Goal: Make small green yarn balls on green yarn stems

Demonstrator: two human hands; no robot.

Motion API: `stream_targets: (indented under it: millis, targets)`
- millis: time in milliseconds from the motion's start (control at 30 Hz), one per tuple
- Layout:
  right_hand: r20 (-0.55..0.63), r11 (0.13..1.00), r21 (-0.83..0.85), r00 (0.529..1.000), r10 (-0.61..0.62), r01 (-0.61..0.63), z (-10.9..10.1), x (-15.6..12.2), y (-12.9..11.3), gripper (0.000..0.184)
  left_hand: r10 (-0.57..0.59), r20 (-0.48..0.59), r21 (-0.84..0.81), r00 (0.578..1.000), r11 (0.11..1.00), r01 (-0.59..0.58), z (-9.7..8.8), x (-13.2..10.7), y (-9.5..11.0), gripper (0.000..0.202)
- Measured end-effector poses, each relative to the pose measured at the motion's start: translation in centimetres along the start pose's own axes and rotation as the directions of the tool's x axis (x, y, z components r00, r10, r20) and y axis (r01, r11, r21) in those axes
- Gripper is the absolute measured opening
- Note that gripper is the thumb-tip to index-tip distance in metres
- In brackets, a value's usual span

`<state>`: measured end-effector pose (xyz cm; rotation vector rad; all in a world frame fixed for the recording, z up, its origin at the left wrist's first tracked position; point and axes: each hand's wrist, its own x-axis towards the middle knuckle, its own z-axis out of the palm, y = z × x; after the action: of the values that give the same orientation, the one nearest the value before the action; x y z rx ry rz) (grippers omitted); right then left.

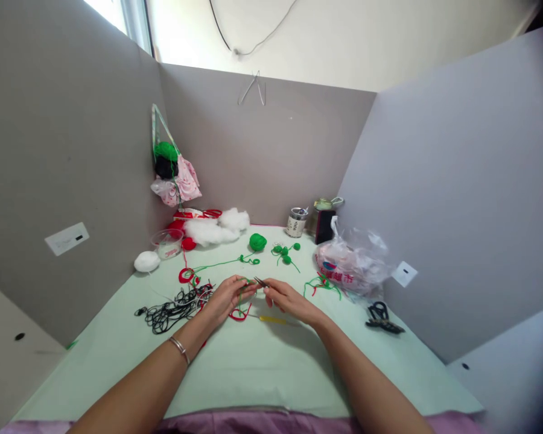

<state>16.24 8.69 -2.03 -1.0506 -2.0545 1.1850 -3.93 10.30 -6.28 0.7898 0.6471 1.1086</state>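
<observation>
My left hand point(228, 296) is closed on green yarn point(245, 282), pinching it near the fingertips. A strand of it hangs below the fingers. My right hand point(290, 299) grips small dark scissors point(260, 282), with the tips pointing toward the yarn at my left fingers. The scissors' handles are hidden in my palm. Under the hands, a red yarn loop point(239, 316) and a yellow-handled crochet hook point(273, 320) lie on the table. A tangle of black cord point(172, 310) lies beside my left wrist.
A green yarn ball point(257, 242), small green balls point(286, 252) and white stuffing point(217, 228) lie farther back. On the right are a plastic bag point(344, 259), a dark phone point(325, 226), yarn scraps point(323, 283) and a black hair clip point(382, 319). Grey partitions point(271, 144) enclose the table.
</observation>
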Motion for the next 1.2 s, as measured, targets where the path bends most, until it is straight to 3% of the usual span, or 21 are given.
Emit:
stream_targets:
  millis: [133, 267, 400, 700, 833, 1200]
  targets:
    - [-0.032, 0.996, 0.034, 0.996, 0.088, -0.087, 1.1, 0.2, 0.3, 0.053, 0.019, 0.001, -0.037, 1.0, 0.999, -0.019, 0.2, -0.1, -0.3, 0.015]
    - [0.029, 0.979, 0.114, 0.985, 0.167, -0.17, 1.5, 0.4, 0.6, 0.054, 0.051, -0.031, -0.011, 0.998, 0.999, -0.052, 0.4, -0.1, -0.5, 0.017]
    - [0.017, 0.935, 0.275, 0.974, 0.228, -0.224, 2.1, 0.8, 1.0, 0.057, 0.069, -0.025, -0.001, 0.997, 0.998, -0.069, 0.2, -0.1, -0.6, 0.019]
    - [0.065, 0.766, 0.556, 0.936, 0.346, -0.322, 2.8, 1.7, 1.5, 0.047, 0.088, 0.014, 0.051, 0.996, 0.995, -0.089, 0.1, 0.1, -0.5, 0.017]
    - [0.076, 0.73, 0.603, 0.934, 0.348, -0.321, 2.9, 1.8, 1.8, 0.043, 0.107, 0.111, 0.076, 0.988, 0.99, -0.116, 0.1, 0.1, -0.4, 0.021]
    - [0.134, 0.654, 0.675, 0.929, 0.345, -0.341, 3.1, 1.7, 1.8, 0.035, 0.089, 0.186, 0.101, 0.979, 0.989, -0.109, 0.5, -0.5, 0.5, 0.025]
